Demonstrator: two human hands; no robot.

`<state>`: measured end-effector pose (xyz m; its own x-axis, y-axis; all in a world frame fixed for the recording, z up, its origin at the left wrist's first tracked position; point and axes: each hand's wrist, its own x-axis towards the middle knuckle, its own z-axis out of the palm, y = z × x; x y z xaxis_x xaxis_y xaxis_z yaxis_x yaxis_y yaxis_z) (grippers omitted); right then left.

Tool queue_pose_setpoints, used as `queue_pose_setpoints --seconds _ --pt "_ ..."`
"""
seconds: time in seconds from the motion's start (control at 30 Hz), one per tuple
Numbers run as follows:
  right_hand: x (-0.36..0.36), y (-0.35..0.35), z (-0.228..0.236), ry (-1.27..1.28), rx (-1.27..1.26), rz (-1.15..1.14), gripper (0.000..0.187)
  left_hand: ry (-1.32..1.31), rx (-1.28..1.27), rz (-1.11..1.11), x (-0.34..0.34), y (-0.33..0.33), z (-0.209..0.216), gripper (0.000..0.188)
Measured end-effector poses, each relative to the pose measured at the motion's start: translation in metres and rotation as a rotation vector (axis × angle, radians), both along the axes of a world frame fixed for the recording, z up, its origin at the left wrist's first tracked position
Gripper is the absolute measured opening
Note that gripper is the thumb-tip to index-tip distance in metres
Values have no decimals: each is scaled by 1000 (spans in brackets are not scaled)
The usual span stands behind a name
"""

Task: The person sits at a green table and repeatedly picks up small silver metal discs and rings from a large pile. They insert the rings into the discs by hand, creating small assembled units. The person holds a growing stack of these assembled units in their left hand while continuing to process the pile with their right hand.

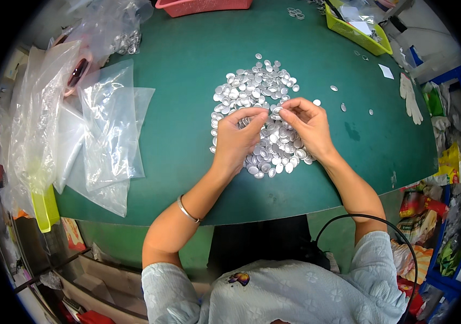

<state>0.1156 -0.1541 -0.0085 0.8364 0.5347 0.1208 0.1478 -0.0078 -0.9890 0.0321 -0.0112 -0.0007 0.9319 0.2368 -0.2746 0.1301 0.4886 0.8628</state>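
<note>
Silver oval pieces (273,143) lay loose in a wide pile on the green bench (176,189), one of them up in the right hand (311,127).

Clock centred on pile: right hand, at 3, pinched a single oval (277,111) between thumb and forefinger; left hand (238,139), at 8, had its fingertips drawn in close beside it, whether gripping anything could not be told. Far from finished, by my reading: nearly all the pile seemed left, done count unclear. Stray ovals (343,107) sat apart between 2 and 3. Containers: yellow-green basket (349,33) at 1 held clear plastic, white paper, small metal bits; pink-red basket (203,8) at 11, contents out of view; clear bag (114,21) at 10 with clustered metallic pieces (128,43); flat clear bags (109,124) at 9.
</note>
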Motion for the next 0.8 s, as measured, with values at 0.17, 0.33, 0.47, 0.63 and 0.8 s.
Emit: queue_pose_setpoints --seconds 0.17,0.33,0.47,0.63,0.8 --pt "-4 1 0 -6 15 29 12 -17 30 -23 0 0 2 18" --pt "-3 2 -4 -79 -43 17 9 -16 50 -24 0 0 1 16" --pt "-3 4 0 -461 -45 -22 8 -12 -19 -31 -1 2 0 16" --pt "-1 2 5 -876 -136 -85 12 3 -25 -39 -1 -3 -1 17" --pt "-1 1 14 -1139 -166 -161 14 -7 -55 -98 -3 -1 -2 19"
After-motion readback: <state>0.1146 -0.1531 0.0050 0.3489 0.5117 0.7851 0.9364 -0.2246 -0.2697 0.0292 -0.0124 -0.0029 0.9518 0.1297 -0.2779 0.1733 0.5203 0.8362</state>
